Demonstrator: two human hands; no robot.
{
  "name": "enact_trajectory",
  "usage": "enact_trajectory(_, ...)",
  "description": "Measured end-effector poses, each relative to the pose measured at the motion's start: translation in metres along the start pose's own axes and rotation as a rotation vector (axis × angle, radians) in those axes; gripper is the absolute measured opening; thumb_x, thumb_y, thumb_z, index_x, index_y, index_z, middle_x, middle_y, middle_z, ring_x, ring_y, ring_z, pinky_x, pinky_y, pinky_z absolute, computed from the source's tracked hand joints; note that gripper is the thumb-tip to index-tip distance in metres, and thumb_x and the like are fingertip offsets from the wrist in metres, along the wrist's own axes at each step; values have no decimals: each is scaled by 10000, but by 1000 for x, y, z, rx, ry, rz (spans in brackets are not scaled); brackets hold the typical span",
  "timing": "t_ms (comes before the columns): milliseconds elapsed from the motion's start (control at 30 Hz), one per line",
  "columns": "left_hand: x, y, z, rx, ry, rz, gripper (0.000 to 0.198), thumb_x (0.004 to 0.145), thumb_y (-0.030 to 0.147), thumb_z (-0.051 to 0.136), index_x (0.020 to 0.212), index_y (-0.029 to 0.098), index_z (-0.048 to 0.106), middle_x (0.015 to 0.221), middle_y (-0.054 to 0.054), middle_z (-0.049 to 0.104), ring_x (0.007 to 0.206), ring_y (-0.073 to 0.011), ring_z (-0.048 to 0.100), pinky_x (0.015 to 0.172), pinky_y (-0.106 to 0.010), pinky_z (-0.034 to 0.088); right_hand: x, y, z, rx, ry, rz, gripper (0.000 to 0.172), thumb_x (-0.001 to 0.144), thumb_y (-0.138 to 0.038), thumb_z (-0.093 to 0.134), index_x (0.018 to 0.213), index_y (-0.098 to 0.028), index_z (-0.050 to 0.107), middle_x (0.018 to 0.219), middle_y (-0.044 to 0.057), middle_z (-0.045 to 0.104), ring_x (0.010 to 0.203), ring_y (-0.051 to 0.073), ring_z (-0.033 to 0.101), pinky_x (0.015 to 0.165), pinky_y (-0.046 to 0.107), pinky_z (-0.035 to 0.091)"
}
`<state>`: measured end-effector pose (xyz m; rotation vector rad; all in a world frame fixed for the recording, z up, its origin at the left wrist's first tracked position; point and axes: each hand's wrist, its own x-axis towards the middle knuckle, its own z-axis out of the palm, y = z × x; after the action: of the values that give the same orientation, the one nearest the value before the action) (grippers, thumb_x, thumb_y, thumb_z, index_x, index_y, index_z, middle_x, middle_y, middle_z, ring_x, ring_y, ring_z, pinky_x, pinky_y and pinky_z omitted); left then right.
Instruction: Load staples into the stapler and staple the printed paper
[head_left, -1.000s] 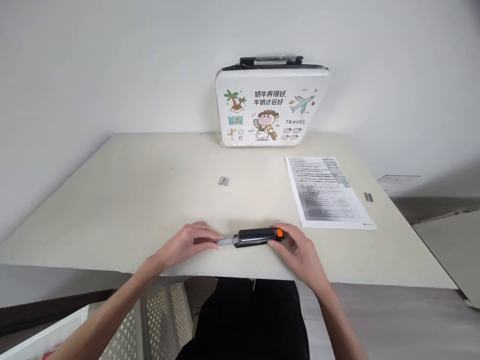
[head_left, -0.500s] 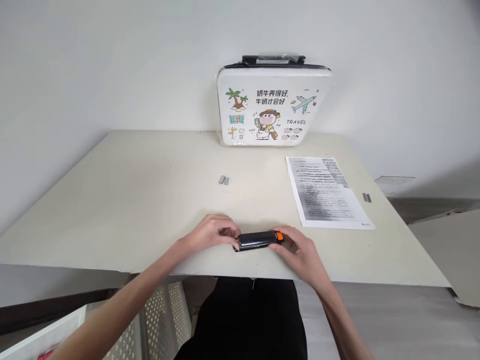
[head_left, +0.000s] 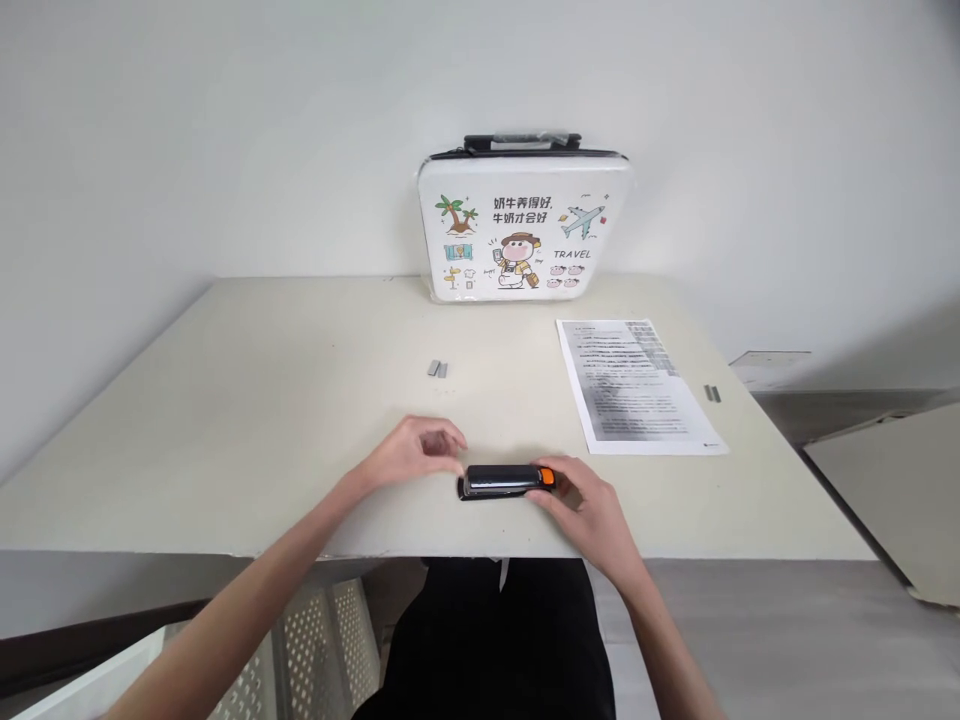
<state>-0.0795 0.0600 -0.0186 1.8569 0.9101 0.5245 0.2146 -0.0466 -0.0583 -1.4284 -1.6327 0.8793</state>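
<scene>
A black stapler (head_left: 501,480) with an orange end lies lengthwise across the table near its front edge. My right hand (head_left: 585,505) grips the orange end between thumb and fingers. Just off the stapler's left end is my left hand (head_left: 412,450), its thumb and fingers apart with nothing between them. Farther back, two short grey staple strips (head_left: 438,369) lie side by side. A printed sheet of paper (head_left: 641,390) rests flat to the right, beyond my right hand.
A white case (head_left: 525,230) with cartoon prints and a black handle stands against the wall at the table's back. More staple strips (head_left: 712,393) lie by the right edge of the table (head_left: 225,420). Below, at the left, are white perforated baskets (head_left: 307,640).
My left hand has come away from the stapler's left end and its fingers have spread. My right hand keeps its hold. The whole view has shifted slightly.
</scene>
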Motion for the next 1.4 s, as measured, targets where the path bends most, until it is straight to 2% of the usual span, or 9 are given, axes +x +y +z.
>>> enact_trajectory(200, 57, 16, 31, 243, 138, 287, 267, 1018, 453, 620, 1100, 218, 717, 1127, -86, 748, 1111, -245, 670, 1042, -433, 501, -25, 1, -18, -27, 79, 19, 359, 961, -548, 683, 1174, -260, 706, 1142, 98, 753, 1029, 287, 713, 904, 428, 602)
enact_trajectory(433, 130, 24, 99, 618, -188, 405, 624, 1079, 556, 480, 1611, 235, 427, 1716, -71, 349, 1612, -287, 237, 1300, -479, 201, -68, 18, -54, -19, 275, 195, 407, 918, -557, 722, 1151, -224, 733, 1164, 97, 778, 1005, 280, 767, 869, 367, 652)
enact_trajectory(533, 109, 22, 91, 740, -254, 446, 713, 1072, 622, 442, 1670, 257, 313, 1708, -52, 364, 1624, -290, 191, 1312, -509, 152, -88, 28, -73, -7, 371, 228, 428, 880, -558, 756, 1134, -214, 743, 1163, 100, 787, 1037, 291, 773, 914, 359, 653)
enact_trajectory(633, 56, 18, 63, 781, -195, 441, 689, 1082, 603, 434, 1679, 297, 279, 1680, -37, 423, 1611, -288, 242, 1307, -518, 192, -101, 39, -91, -26, 451, 257, 457, 851, -562, 777, 1151, -218, 742, 1161, 100, 792, 1039, 298, 776, 905, 345, 655)
enact_trajectory(767, -24, 17, 30, 814, -49, 335, 558, 1071, 533, 529, 1574, 300, 469, 1545, -61, 580, 1511, -313, 416, 1238, -530, 363, -99, 49, -105, -96, 489, 300, 461, 832, -593, 775, 1131, -244, 750, 1158, 81, 793, 1056, 305, 769, 904, 331, 646)
enact_trajectory(867, -61, 22, 30, 832, -28, 261, 588, 1050, 559, 561, 1563, 284, 478, 1584, -84, 529, 1500, -323, 428, 1205, -543, 424, -87, 55, -106, -131, 471, 308, 464, 828, -616, 769, 1105, -245, 755, 1098, 77, 797, 992, 299, 776, 851, 331, 648)
enact_trajectory(1033, -78, 33, 65, 864, -141, 304, 910, 971, 684, 603, 1693, 290, 214, 1742, -70, 274, 1601, -357, 250, 1269, -599, 327, -67, 64, -104, -128, 368, 230, 454, 883, -599, 729, 1163, -241, 721, 1189, 84, 774, 1114, 300, 732, 962, 370, 600)
enact_trajectory(1233, -84, 26, 82, 933, -40, 292, 691, 1073, 161, 474, 1695, 298, 207, 1747, -23, 252, 1613, -292, 219, 1300, -557, 304, -54, 68, -114, -132, 251, 219, 461, 910, -599, 702, 1208, -247, 707, 1208, 76, 758, 1115, 274, 707, 990, 365, 561)
enact_trajectory(1400, -85, 26, 80, 920, -6, 295, 726, 1038, 94, 445, 1695, 304, 215, 1734, -28, 288, 1602, -293, 254, 1291, -565, 323, -43, 65, -114, -184, 227, 222, 499, 904, -634, 682, 1218, -248, 715, 1147, 67, 764, 955, 239, 694, 864, 336, 576)
